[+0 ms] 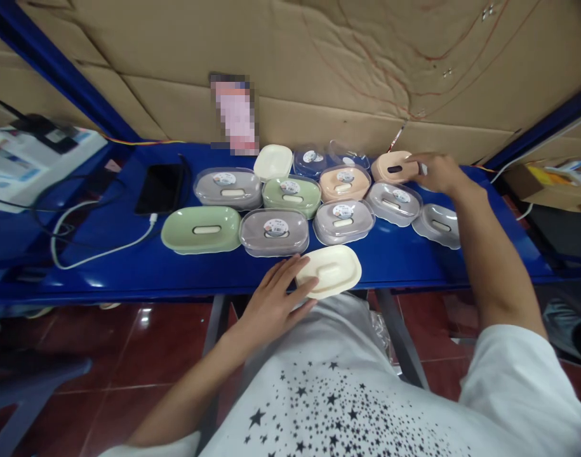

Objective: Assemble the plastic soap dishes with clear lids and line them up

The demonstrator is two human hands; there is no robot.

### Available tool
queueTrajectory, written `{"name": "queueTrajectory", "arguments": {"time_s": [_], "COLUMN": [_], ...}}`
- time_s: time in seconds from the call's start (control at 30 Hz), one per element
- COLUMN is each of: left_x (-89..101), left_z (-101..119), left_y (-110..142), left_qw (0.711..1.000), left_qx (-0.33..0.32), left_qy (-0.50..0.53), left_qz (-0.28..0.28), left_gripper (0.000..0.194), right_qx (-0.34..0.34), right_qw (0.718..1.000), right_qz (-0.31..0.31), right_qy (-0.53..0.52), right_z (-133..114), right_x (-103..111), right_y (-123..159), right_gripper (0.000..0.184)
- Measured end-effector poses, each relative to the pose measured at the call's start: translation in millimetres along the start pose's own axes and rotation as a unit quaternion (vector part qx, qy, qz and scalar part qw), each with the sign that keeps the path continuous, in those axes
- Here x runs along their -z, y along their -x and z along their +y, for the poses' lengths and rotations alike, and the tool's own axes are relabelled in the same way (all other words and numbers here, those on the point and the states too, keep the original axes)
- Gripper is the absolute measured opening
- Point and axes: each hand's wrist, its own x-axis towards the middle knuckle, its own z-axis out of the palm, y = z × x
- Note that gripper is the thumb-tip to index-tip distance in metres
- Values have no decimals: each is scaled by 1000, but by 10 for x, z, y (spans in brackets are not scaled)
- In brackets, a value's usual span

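Several plastic soap boxes lie on a blue table (128, 266). My left hand (275, 298) rests at the table's near edge, fingers curled round the left end of a cream soap box (332, 271). My right hand (437, 172) reaches to the far right and grips the right end of a peach soap box (394, 167). Between them lie a green soap box (202, 230), a grey box with a clear lid (273, 232), another grey lidded box (342, 221), a peach lidded box (344, 182) and a clear lid (437, 225).
A black phone (159, 188) with a white cable (100, 244) lies at the left of the table. Cardboard (319, 70) lines the wall behind. A white device with wires (28, 158) sits far left. Red tiled floor (128, 343) shows under the table.
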Motion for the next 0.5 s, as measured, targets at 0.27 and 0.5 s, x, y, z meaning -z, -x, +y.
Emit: {"name": "queueTrajectory", "arguments": {"time_s": [0.27,0.5], "left_x": [-2,-42], "left_z": [-22,-32], "left_y": [20,15], "left_qw": [999,996], "left_qx": [37,72], "left_qy": [10,50], "left_qz": [21,17], "left_gripper": [38,65], "right_qx": [-52,296], "right_qw": [995,941], "right_qz": [77,141], "right_qy": [43,-86], "right_z": [-95,-1420], "right_x": [32,68], "right_y": [364,1809], "right_gripper": [40,31]}}
